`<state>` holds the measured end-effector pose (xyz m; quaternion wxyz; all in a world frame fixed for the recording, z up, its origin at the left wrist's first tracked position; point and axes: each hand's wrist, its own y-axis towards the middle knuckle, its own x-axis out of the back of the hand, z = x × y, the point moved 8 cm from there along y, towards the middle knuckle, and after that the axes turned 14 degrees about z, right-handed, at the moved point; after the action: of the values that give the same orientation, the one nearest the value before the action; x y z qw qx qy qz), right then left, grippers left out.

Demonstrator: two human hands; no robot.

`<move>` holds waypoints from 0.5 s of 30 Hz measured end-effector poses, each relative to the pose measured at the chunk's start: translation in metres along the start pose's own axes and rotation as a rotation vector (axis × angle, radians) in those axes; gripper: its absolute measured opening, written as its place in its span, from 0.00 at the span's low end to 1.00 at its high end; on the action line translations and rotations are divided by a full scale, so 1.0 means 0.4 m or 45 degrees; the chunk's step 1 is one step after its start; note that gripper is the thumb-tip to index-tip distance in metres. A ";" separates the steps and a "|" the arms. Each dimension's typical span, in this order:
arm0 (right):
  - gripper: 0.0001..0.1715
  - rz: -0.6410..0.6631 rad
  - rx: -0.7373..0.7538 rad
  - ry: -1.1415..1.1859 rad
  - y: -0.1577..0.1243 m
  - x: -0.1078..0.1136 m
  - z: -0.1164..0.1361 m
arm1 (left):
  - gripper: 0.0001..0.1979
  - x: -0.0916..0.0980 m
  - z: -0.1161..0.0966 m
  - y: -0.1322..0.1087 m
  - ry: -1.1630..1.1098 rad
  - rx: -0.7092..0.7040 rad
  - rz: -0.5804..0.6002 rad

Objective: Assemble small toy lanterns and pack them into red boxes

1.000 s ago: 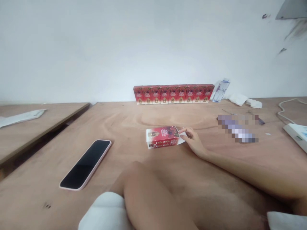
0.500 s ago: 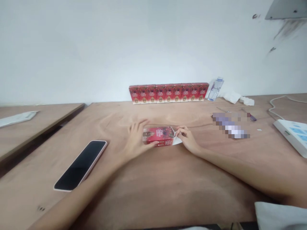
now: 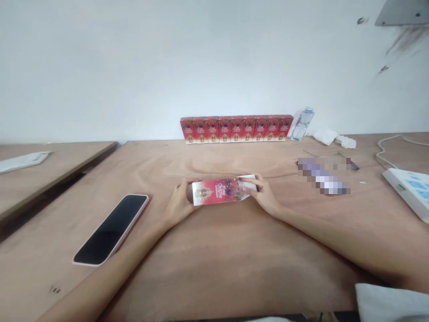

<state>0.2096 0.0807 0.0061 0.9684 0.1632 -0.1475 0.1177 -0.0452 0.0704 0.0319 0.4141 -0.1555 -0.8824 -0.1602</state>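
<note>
A red and white printed box (image 3: 217,191) lies on its side between my hands, over the middle of the wooden table (image 3: 214,268). At its right end a white flap sticks out. My left hand (image 3: 181,201) grips the box's left end, the fingers partly hidden behind it. My right hand (image 3: 259,191) holds the white flap end, with the thumb in front and fingers at the top edge. Against the wall stands a row of several similar red boxes (image 3: 236,129), side by side.
A phone (image 3: 111,230) lies left of my left forearm. A clear bottle (image 3: 302,124) and crumpled white tissues (image 3: 325,136) are by the wall. At the right are a blurred purple item (image 3: 321,176), a white device (image 3: 410,190) and its cable. A gap separates another table (image 3: 43,179) at left.
The box has turned so its printed front faces me more. My left hand, which was spread over the box's left part, has moved left and closed on its end.
</note>
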 end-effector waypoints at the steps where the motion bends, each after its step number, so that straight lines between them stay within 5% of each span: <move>1: 0.15 0.005 -0.011 -0.002 0.000 -0.001 0.001 | 0.29 0.001 -0.003 -0.001 0.009 -0.039 -0.012; 7: 0.11 0.079 0.022 0.027 0.002 -0.019 0.003 | 0.24 -0.006 -0.023 0.000 0.280 -0.256 -0.070; 15: 0.07 0.171 -0.012 0.062 0.007 -0.030 0.007 | 0.23 -0.004 -0.037 -0.012 0.497 -0.257 -0.131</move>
<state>0.1969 0.0803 0.0057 0.9624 0.1453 -0.1350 0.1857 -0.0361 0.0597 0.0391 0.5507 -0.1171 -0.7717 -0.2957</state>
